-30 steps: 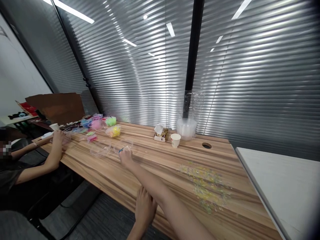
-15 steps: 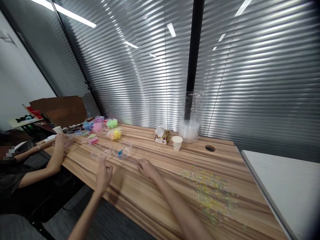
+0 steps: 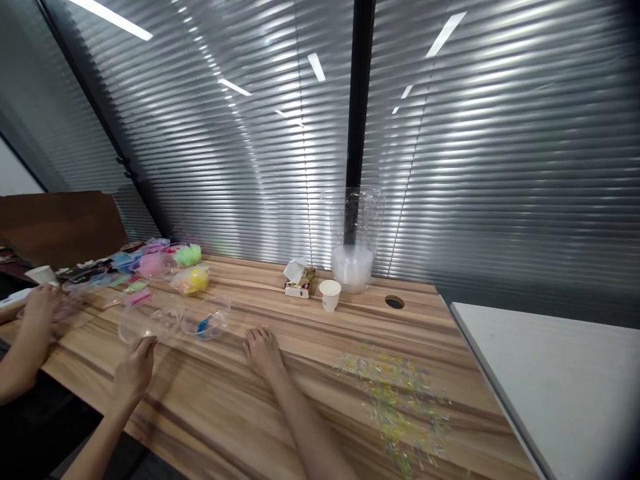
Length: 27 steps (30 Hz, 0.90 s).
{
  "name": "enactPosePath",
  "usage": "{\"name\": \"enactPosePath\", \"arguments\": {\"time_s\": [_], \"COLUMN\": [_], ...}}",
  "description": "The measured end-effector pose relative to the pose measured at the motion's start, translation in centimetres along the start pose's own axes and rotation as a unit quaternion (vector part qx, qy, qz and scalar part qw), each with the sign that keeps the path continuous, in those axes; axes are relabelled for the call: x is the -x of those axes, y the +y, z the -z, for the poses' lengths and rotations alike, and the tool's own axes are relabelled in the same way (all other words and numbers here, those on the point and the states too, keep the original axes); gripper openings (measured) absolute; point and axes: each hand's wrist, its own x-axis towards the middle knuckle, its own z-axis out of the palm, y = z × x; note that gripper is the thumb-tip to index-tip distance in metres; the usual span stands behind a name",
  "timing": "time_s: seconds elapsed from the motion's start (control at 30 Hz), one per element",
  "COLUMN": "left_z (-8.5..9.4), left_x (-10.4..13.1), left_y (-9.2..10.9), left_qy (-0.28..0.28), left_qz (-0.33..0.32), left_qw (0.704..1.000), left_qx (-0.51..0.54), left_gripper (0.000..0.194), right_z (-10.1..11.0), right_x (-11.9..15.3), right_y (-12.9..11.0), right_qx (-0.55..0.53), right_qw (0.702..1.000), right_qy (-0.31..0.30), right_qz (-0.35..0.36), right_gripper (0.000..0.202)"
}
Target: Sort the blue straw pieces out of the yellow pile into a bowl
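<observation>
My left hand (image 3: 135, 368) is closed, its fingertips pinched at the near edge of a clear plastic piece (image 3: 131, 328); whether it grips this is hard to tell. My right hand (image 3: 262, 350) lies palm down on the wooden table (image 3: 225, 393), its fingers resting on the surface with nothing held. Between and beyond the hands sits a clear round container (image 3: 213, 325) with a small blue item (image 3: 203, 325) in it. Behind it are a yellow bagged lump (image 3: 194, 280) and a pink packet (image 3: 138, 298).
A paper cup (image 3: 330, 295), tissue pack (image 3: 299, 280) and stacked clear lids (image 3: 353, 268) stand at the back. Yellowish clear strips (image 3: 400, 400) are spread at right. Another person's hand (image 3: 43, 303) is at far left, near a second cup (image 3: 42, 275).
The view has swung right, shifting the scene left. My right hand has settled flat onto the table; my left hand has moved left with its fingertips at the clear plastic.
</observation>
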Motion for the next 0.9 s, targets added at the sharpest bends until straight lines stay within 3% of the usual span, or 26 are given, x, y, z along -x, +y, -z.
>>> {"name": "enactPosePath", "arguments": {"time_s": [0.17, 0.3, 0.43, 0.63, 0.7, 0.77, 0.83, 0.9], "left_z": [2.1, 2.8, 1.7, -0.6, -1.0, -1.4, -1.8, -2.5], "left_x": [0.7, 0.6, -0.3, -2.5, -2.6, -2.2, -1.7, -1.2], "left_y": [-0.3, -0.5, -1.1, -1.2, -0.2, 1.5, 3.7, 6.0], "left_qy": [0.085, 0.045, -0.003, -0.022, 0.007, 0.076, 0.123, 0.105], "left_qz": [-0.059, -0.044, 0.023, 0.049, 0.060, 0.059, -0.020, -0.165], "left_qw": [0.994, 0.998, 1.000, 0.998, 0.998, 0.995, 0.991, 0.979], "left_qx": [0.019, 0.022, 0.009, 0.015, 0.009, -0.019, -0.049, -0.055], "left_gripper": [0.034, 0.034, 0.032, 0.032, 0.040, 0.049, 0.049, 0.047], "right_z": [0.5, 0.6, 0.5, 0.6, 0.6, 0.4, 0.3, 0.2], "right_x": [-0.1, -0.1, -0.2, -0.3, -0.4, -0.6, -0.8, -1.0], "right_y": [-0.1, -0.1, -0.1, -0.2, -0.2, -0.2, -0.1, -0.1], "right_qx": [0.013, 0.012, 0.010, 0.021, 0.024, 0.024, 0.026, 0.030], "right_qw": [1.000, 1.000, 1.000, 1.000, 1.000, 1.000, 1.000, 1.000], "right_qy": [-0.014, -0.028, -0.029, -0.021, -0.016, -0.009, -0.003, -0.002], "right_qz": [0.001, 0.006, 0.005, 0.000, 0.002, 0.006, 0.007, 0.007], "right_gripper": [0.022, 0.023, 0.023, 0.021, 0.021, 0.020, 0.020, 0.020]}}
